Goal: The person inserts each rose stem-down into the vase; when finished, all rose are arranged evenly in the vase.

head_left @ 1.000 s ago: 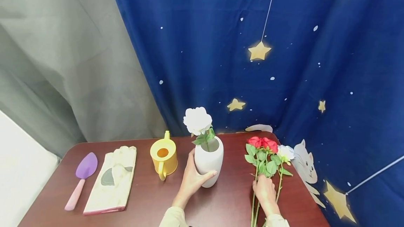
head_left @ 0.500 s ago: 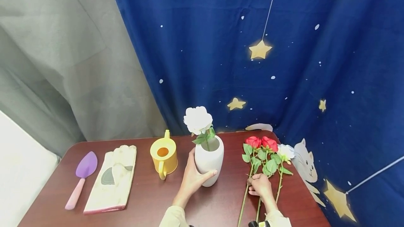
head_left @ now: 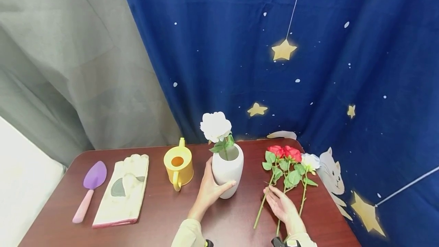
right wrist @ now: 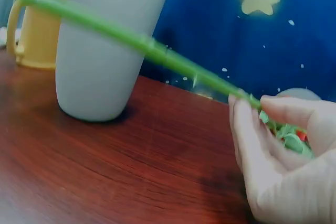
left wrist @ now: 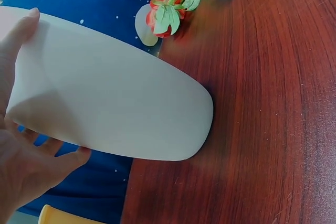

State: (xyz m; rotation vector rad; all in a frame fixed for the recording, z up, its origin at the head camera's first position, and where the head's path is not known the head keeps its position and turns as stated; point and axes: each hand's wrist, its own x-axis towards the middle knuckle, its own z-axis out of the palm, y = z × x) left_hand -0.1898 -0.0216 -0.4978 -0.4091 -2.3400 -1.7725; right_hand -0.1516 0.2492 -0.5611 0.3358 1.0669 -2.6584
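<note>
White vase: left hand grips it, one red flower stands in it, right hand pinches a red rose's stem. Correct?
One error: the flower in the white vase is white, not red; the head view shows it. The rest holds: the left hand grips the vase, and the right hand pinches a red rose's stem.

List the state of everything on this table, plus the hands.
Tall smooth white vase: standing upright
Large white flower: stem inside vase
Leafy red rose nearest vase: stem pinched
Other leafy red rose: lying down
Other white flower: lying down
Round yellow watering can: upright, open-topped
Cream cloth gloves: lying flat
Purple trowel with pink handle: lying flat
Left hand: fingers curled round vase
Right hand: fingers pinching rose stem
</note>
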